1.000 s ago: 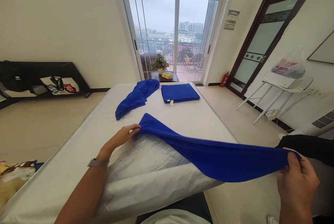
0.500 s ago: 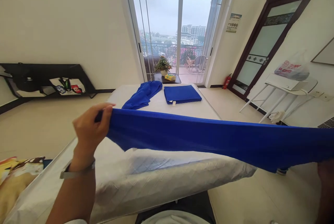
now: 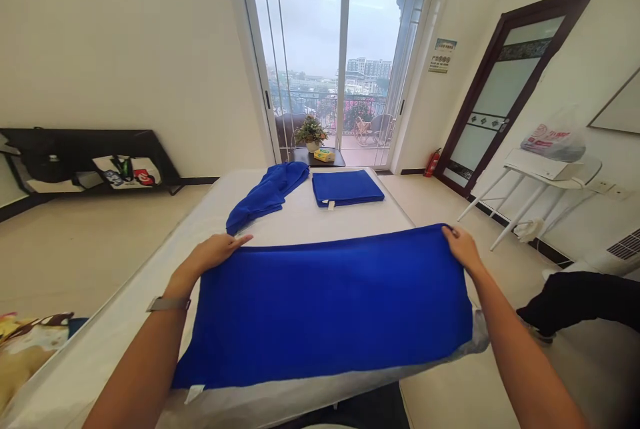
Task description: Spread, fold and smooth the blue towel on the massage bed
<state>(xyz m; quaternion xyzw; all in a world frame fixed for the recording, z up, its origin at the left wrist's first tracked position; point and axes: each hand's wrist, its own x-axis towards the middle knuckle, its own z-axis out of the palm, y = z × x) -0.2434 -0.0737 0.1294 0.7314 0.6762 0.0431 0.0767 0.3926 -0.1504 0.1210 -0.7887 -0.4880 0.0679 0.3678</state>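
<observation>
A blue towel [image 3: 325, 309] hangs stretched wide over the near end of the bed, a white tag at its lower left corner. My left hand [image 3: 217, 254] is closed on its upper left corner, thumb on top. At the upper right corner, my right hand [image 3: 463, 247] pinches the edge between thumb and fingers. Beyond it on the white mattress [image 3: 295, 225], a crumpled blue towel [image 3: 270, 195] lies at the left. A folded stack of blue towels [image 3: 349, 187] with a white tag lies to its right.
A small dark table with a potted plant [image 3: 311, 132] and a yellow pack [image 3: 324, 155] stands past the bed. At the right are a white chair [image 3: 540, 179] bearing a box and plastic bag, and a person's dark-clothed leg [image 3: 580, 299]. Patterned fabric [image 3: 37, 355] lies at lower left.
The towel has gone from a narrow, taut band reaching off to the right to a broad, lowered sheet. My right hand has come into clear view, and my left hand is slightly lower and further right.
</observation>
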